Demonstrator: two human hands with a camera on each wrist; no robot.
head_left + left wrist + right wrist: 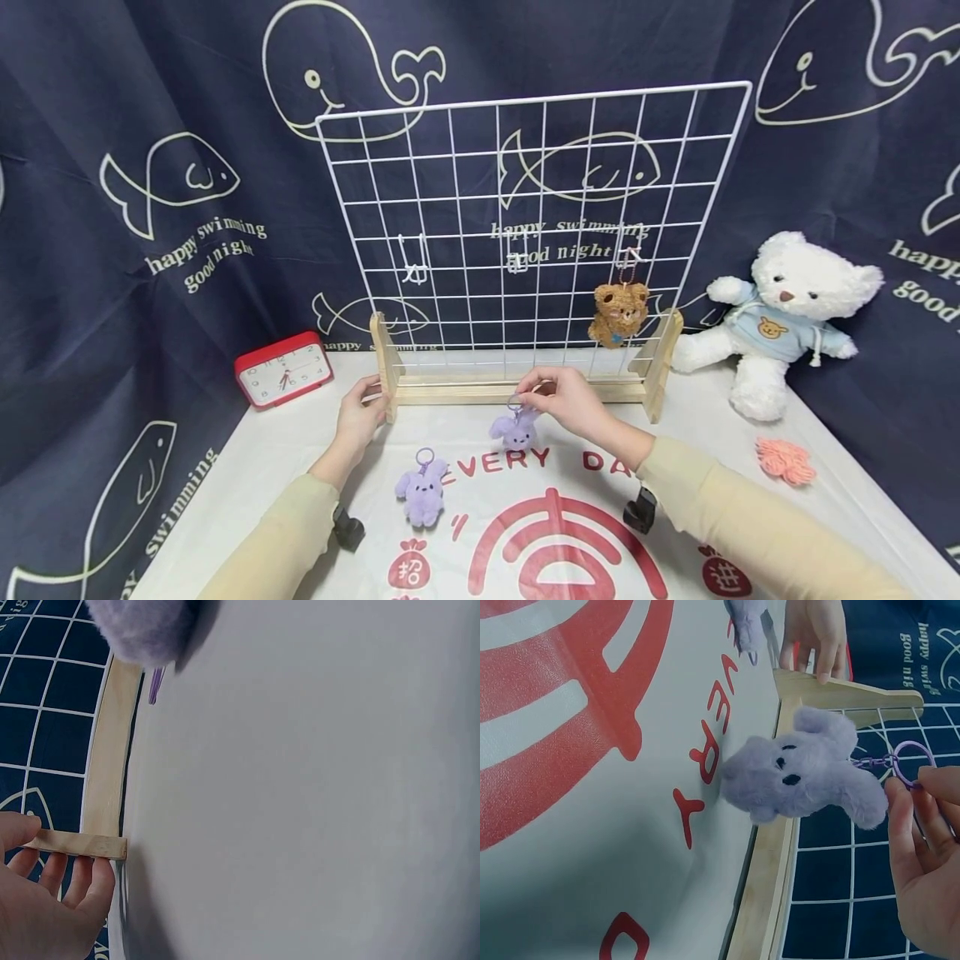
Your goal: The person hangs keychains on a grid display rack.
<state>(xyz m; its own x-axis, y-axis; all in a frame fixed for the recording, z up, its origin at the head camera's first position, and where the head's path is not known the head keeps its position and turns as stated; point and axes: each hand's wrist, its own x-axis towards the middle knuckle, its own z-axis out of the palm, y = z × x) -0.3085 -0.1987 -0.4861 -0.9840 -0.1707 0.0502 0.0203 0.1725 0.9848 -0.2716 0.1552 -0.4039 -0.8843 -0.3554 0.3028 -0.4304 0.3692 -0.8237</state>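
My right hand (pixel 564 402) pinches the purple ring (pixel 913 763) of a lavender bunny keychain (pixel 787 774), whose plush body hangs below by a short chain in front of the rack's base. At the rack's left end, my left hand (pixel 56 900) grips the wooden foot (pixel 79 844) between thumb and fingers. The white wire grid rack (pixel 543 198) stands upright and carries several small hooks. From its right hook (pixel 628 257) hangs a brown bear keychain (pixel 619 313). A second lavender bunny keychain (pixel 422 493) lies on the table between my forearms.
A red alarm clock (pixel 284 370) stands left of the rack. To the right sits a white teddy bear (pixel 780 317) in a blue top, with a coral yarn bundle (pixel 784 461) in front of it. Behind everything hangs a dark blue curtain (pixel 202 67).
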